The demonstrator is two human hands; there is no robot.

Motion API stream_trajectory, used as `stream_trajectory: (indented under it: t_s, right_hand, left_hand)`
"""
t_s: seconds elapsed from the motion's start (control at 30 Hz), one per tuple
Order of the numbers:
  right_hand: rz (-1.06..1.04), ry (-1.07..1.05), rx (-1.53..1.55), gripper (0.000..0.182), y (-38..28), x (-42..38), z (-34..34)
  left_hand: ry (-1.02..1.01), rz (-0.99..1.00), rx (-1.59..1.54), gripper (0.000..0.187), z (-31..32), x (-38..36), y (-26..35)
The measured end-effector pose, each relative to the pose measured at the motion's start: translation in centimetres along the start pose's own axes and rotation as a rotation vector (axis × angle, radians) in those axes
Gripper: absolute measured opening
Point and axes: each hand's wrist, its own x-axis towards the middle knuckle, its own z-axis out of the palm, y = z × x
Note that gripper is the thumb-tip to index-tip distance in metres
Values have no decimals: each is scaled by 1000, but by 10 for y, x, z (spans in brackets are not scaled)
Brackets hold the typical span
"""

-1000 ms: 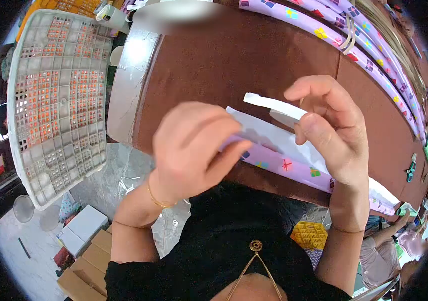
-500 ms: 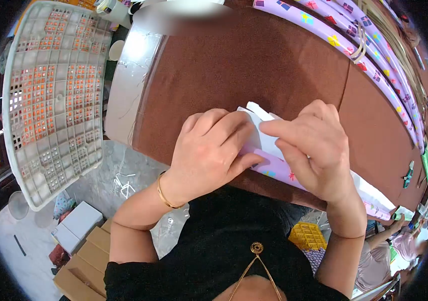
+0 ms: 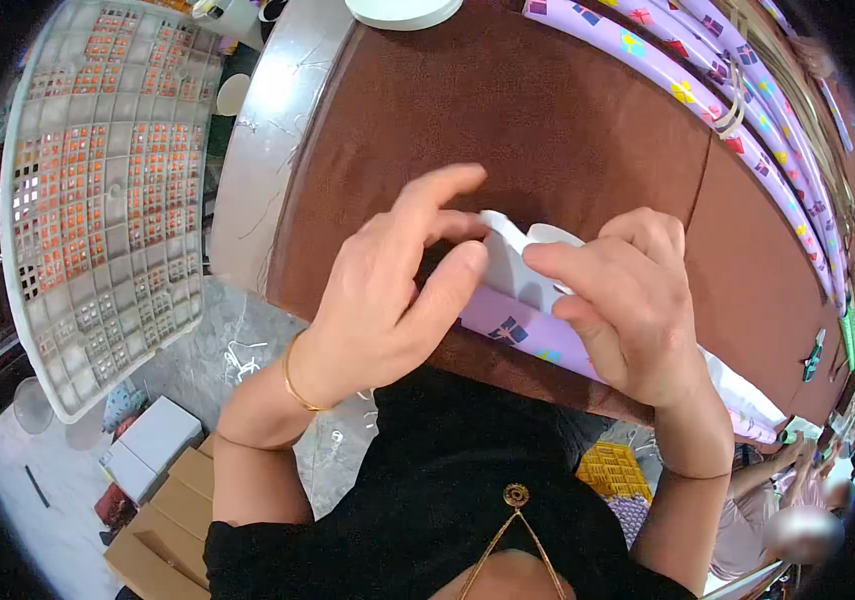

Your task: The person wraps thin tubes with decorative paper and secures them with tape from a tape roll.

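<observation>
A sheet of purple wrapping paper (image 3: 532, 338) with printed gift boxes lies partly rolled along the near table edge, its white inner side showing. My right hand (image 3: 637, 305) is closed at this paper, thumb and index finger at its white edge; the exact grip is partly hidden. My left hand (image 3: 387, 285) is above the paper's left end with thumb and fingers apart and nothing visible in it. A narrow white folded edge (image 3: 505, 228) sticks up between the two hands, close to the left fingertips.
Several purple patterned rolls (image 3: 682, 92) lie across the brown table (image 3: 427, 120) at the far right. A white round object (image 3: 402, 12) sits at the back. Green-handled scissors (image 3: 852, 335) are at right. A white plastic crate (image 3: 107, 200) stands left, above cardboard boxes (image 3: 162, 530). Another person (image 3: 752, 510) sits at lower right.
My left hand has come off the paper, shifting left with its fingers spreading, which uncovers more of the purple print. My right hand stays nearly in place.
</observation>
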Motion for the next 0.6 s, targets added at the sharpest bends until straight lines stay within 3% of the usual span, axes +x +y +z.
stream_trajectory:
  t_s: [0.13, 0.23, 0.3, 0.37, 0.43, 0.47, 0.53, 0.6]
  right_hand:
    - [-1, 5, -14, 32, 0, -1, -1]
    - [-20, 10, -39, 32, 0, -1, -5]
    - [-21, 7, -55, 33, 0, -1, -8]
    - [-44, 40, -60, 32, 0, -1, -10]
    - [-36, 68, -46, 32, -1, -2, -10]
    - [-26, 95, -36, 32, -1, -3, -9]
    - [-30, 116, -13, 32, 0, -4, -8]
    - [-34, 135, 12, 32, 1, -4, -7]
  left_hand:
    - [-115, -89, -143, 31, -1, 8, 11]
    - [54, -119, -151, 21, 0, 11, 14]
    - [157, 229, 191, 19, -4, 12, 12]
    - [267, 237, 107, 18, 0, 11, 10]
    - [250, 428, 297, 19, -2, 7, 11]
    - [106, 414, 320, 27, -3, -2, 5]
    - [47, 436, 416, 31, 9, -6, 5]
    - [-14, 450, 612, 47, 25, -12, -3]
